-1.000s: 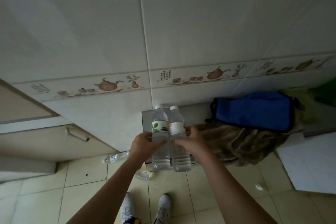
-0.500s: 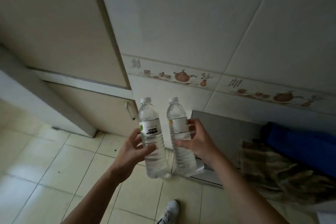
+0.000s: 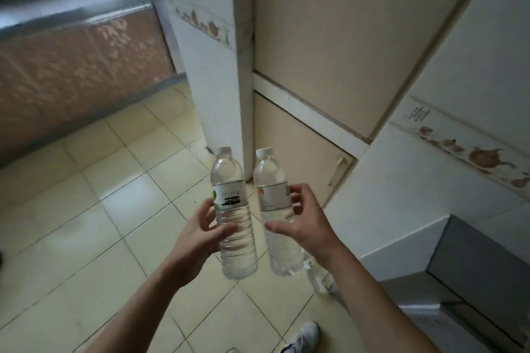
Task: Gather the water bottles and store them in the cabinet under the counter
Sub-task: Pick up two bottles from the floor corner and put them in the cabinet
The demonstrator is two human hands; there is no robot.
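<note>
I hold two clear water bottles upright in front of me, a little apart. My left hand (image 3: pixel 198 235) grips the bottle with the green-marked label (image 3: pixel 233 218). My right hand (image 3: pixel 308 223) grips the bottle with the orange-marked label (image 3: pixel 276 209). Both have white caps. A third clear bottle (image 3: pixel 317 278) lies on the tiled floor just behind my right wrist. At the far left stands the counter (image 3: pixel 77 11), with patterned reddish cabinet fronts (image 3: pixel 74 77) below it, blurred.
A white tiled pillar (image 3: pixel 218 71) rises straight ahead. Beige cabinet doors (image 3: pixel 312 46) with a handle (image 3: pixel 337 169) are to its right. A grey box (image 3: pixel 473 269) sits at the lower right. My shoe (image 3: pixel 304 338) shows at the bottom on beige floor tiles.
My view has swung left, bringing the counter and pillar into sight. The blue bag and cloth have left the frame. The two bottles have drawn further apart in my hands.
</note>
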